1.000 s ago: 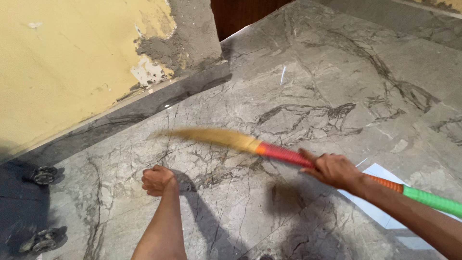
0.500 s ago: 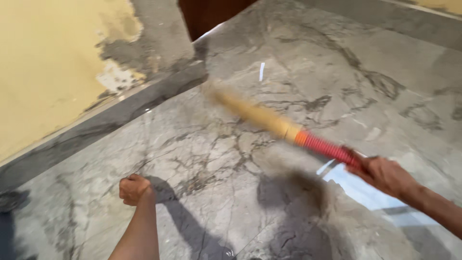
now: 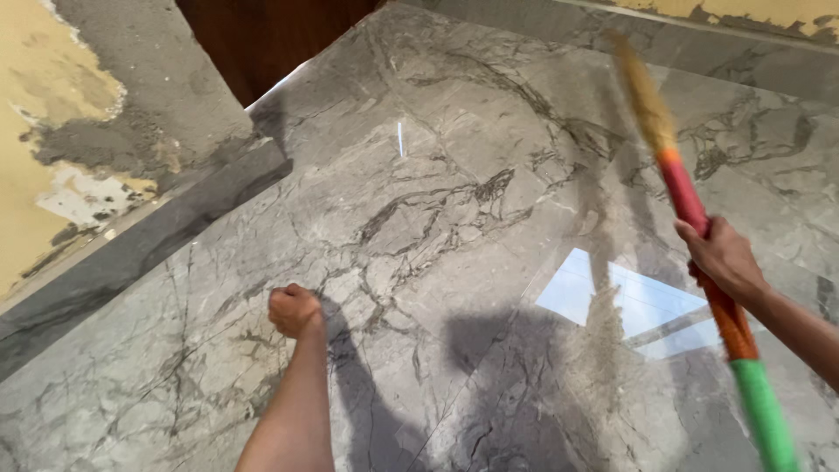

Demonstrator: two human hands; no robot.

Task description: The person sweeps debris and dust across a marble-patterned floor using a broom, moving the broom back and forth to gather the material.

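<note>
Both forearms are bare, with no sleeve, watch or band showing on either. The left hand (image 3: 294, 310) and the right hand (image 3: 722, 256) are ungloved, and no ring is visible on the fingers that show.

Single head-worn view, angled steeply down at marble floor (image 3: 454, 227), close above outstretched arms; wall (image 3: 52, 175) at left.

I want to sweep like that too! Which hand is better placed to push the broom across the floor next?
The right hand, probably. It already grips the broom on its red handle, with the bristles out over the grey marble floor. The left hand is a closed fist, holding nothing, apart from the broom.
</note>
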